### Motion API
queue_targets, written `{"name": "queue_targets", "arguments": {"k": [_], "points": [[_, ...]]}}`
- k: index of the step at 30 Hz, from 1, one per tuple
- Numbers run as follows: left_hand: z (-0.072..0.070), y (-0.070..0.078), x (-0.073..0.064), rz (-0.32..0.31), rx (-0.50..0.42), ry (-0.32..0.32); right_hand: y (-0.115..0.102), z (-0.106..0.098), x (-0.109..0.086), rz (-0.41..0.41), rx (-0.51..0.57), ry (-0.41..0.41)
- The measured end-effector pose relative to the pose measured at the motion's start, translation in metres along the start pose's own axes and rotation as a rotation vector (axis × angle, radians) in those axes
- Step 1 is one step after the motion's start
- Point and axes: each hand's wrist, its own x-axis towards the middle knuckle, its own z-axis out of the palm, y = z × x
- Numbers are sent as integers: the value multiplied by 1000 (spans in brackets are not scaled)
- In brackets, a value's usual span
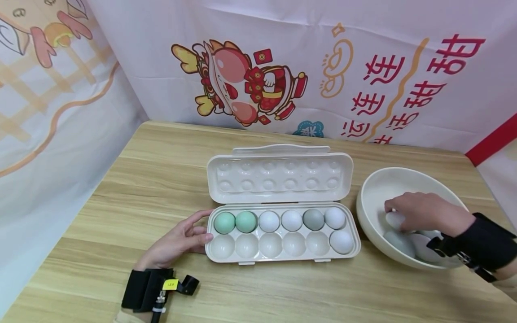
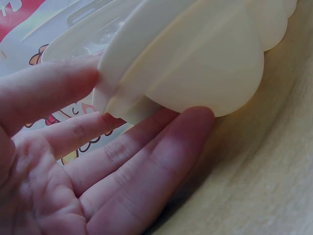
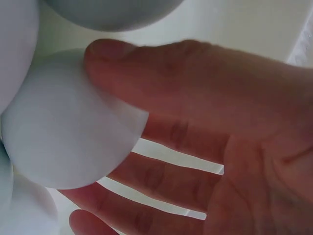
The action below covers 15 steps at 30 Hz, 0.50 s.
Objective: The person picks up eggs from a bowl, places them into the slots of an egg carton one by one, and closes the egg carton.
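A pale plastic egg box (image 1: 282,256) lies on the wooden table, its lid (image 1: 278,197) swung back. My left hand (image 1: 177,242) grips its left end; in the left wrist view, fingertips (image 2: 193,120) touch the underside of the egg box (image 2: 210,63). Two green eggs (image 1: 224,223), a grey egg (image 1: 313,220) and white eggs (image 1: 269,221) fill the back row. One white egg (image 1: 341,241) sits at the right end of the front row. Inside the large bowl, my right hand (image 1: 430,213) holds a pale egg (image 3: 73,127) between thumb and fingers.
The cream bowl (image 1: 373,188) stands right of the egg box, with more eggs (image 1: 424,247) inside. Bare table (image 1: 133,184) extends to the left. A printed cloth (image 1: 258,27) hangs behind the table.
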Motion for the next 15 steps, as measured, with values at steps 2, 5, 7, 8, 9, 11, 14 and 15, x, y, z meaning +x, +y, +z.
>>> {"name": "queue_targets", "arguments": {"k": [2,5,7,8,9,11,14,15], "points": [[0,0,0,-1,4,-1,0,0,-1,3,0,1],[1,0,1,-3,8,-4,0,-1,-4,23,-21,28],[1,0,1,-4,12,-5,-1,-2,-7,45,-37,57],[1,0,1,-4,14,-6,-1,-2,-9,53,-44,74],[1,0,1,-4,16,-6,-2,-3,-11,60,-49,89],[1,0,1,-2,18,-6,-2,-5,-14,73,-55,114],[1,1,1,1,16,-5,-5,-7,-18,79,-73,145],[1,2,0,2,13,-5,-6,-8,-19,80,-80,149]]}}
